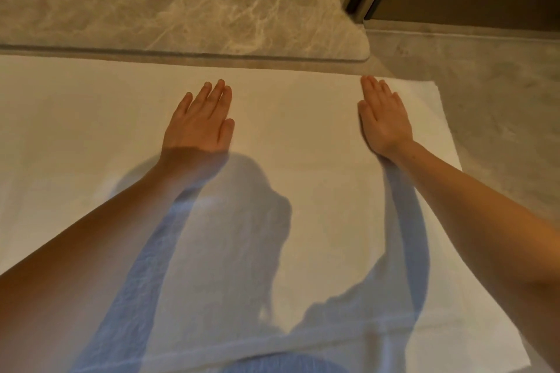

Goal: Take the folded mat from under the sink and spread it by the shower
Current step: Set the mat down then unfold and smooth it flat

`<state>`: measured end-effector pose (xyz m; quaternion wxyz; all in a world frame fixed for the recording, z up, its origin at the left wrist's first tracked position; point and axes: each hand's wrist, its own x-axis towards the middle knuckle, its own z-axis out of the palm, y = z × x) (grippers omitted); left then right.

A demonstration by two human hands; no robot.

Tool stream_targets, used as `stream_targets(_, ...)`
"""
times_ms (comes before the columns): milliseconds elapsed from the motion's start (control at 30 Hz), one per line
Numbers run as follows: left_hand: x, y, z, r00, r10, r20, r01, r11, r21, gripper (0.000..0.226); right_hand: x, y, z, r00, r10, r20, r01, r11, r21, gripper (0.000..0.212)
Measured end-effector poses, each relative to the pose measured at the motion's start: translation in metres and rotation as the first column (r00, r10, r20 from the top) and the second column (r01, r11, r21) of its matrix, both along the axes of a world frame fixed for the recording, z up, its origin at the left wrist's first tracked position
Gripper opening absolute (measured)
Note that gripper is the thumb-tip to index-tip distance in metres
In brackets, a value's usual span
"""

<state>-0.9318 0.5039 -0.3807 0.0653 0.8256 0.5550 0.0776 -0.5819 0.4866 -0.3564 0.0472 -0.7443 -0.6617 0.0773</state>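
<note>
A: Why did the mat point(303, 221) lie unfolded on the floor point(500, 100), its far edge along the shower threshold point(181, 53)?

B: Probably to catch water at the step-out; spreading looked nearly done.

A: And the hands?

B: Left hand point(200, 121) and right hand point(383, 118) lay palm-down near the mat's far edge, fingers together, grasping nothing, arms outstretched, apparently smoothing.

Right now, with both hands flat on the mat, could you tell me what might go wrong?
1. The mat lies on smooth marble floor; leaning on the left hand and right hand could make it slide.
2. Its far edge meets the shower's raised sill; pushing forward could bunch it there.
</note>
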Motion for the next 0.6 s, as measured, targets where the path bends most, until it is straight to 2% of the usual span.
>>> stream_targets(600, 0.004, -0.003, 0.006, 1.000, 0.002, -0.005, -0.002, 1.000, -0.014, 0.060, 0.020, -0.001, -0.003, 1.000, 0.008, 0.001, -0.009, 0.999, 0.041, 0.053)
